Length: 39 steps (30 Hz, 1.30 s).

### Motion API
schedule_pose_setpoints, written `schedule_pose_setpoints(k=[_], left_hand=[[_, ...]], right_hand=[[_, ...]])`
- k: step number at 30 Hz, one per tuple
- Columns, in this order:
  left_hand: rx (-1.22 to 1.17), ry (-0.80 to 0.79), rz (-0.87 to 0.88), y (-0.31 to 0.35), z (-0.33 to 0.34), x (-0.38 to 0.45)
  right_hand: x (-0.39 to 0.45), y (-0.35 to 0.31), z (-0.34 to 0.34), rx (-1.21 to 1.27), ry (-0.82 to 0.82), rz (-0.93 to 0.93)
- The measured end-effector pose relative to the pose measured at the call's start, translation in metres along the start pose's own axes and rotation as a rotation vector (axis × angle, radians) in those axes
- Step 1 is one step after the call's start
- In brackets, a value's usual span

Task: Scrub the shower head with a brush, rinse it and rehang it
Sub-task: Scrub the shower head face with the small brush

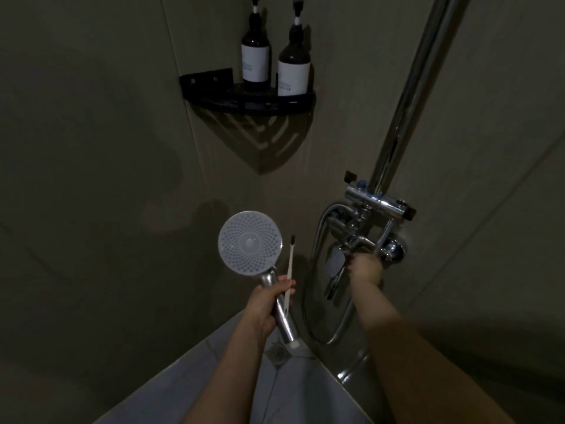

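The shower head (250,242) and brush (289,276) are gripped together in the left hand (266,304); the tap (360,243) is grasped by the right hand (365,267).

The shower head (250,242) is a round, pale disc dotted with rings of small holes, its face turned up toward the camera. Its shiny metal handle slants down toward five o'clock, ending in a white collar. The brush (289,272), a thin white toothbrush with a dark bristle tip pointing to twelve o'clock, lies along the handle's three o'clock side, just beside the disc's rim.
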<state>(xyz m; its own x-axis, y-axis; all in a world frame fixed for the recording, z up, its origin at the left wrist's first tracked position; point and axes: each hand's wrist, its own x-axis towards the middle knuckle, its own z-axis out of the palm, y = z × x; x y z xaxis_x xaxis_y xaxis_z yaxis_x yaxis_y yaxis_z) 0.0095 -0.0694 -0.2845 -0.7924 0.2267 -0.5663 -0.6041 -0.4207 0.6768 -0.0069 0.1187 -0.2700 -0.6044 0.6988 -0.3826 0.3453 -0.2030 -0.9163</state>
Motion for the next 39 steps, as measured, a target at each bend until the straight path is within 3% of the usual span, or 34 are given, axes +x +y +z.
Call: schedule_pose_setpoints(k=[4,10,12,14,16,17,22,25,28,30,39], left_hand=[[0.0,0.036,-0.082,-0.012,-0.006,0.008],[-0.004,0.051,-0.112,-0.022,-0.008,0.017],[-0.033,0.035,-0.094,-0.021,-0.004,0.02],[-0.059,-0.001,-0.079,-0.021,0.002,0.023],[-0.056,-0.044,-0.083,-0.023,0.007,0.025],[-0.051,-0.056,-0.086,-0.026,0.009,0.026],[-0.04,-0.027,-0.057,-0.043,0.014,0.028],[-0.03,0.054,-0.06,-0.047,0.01,0.029],[-0.041,0.077,-0.064,-0.051,0.005,0.031],[-0.051,0.064,-0.066,-0.05,0.003,0.031],[0.042,0.054,-0.054,-0.042,-0.008,0.034]], right_hand=[[0.002,0.014,0.004,-0.218,-0.157,0.016],[0.002,0.026,0.019,-0.219,-0.192,0.085],[0.001,0.032,0.022,-0.202,-0.169,0.208],[-0.007,0.037,0.025,-0.171,-0.395,0.419],[-0.019,0.04,0.034,-0.21,-0.608,0.456],[-0.023,0.043,0.042,-0.218,-0.619,0.43],[-0.025,0.052,0.057,-0.151,-0.253,0.189],[-0.018,0.052,0.041,-0.424,-0.001,-0.044],[-0.018,0.054,0.032,-0.536,0.081,-0.197],[-0.015,0.053,0.031,-0.506,0.138,-0.165],[0.017,0.054,0.031,-0.32,-0.075,-0.135]])
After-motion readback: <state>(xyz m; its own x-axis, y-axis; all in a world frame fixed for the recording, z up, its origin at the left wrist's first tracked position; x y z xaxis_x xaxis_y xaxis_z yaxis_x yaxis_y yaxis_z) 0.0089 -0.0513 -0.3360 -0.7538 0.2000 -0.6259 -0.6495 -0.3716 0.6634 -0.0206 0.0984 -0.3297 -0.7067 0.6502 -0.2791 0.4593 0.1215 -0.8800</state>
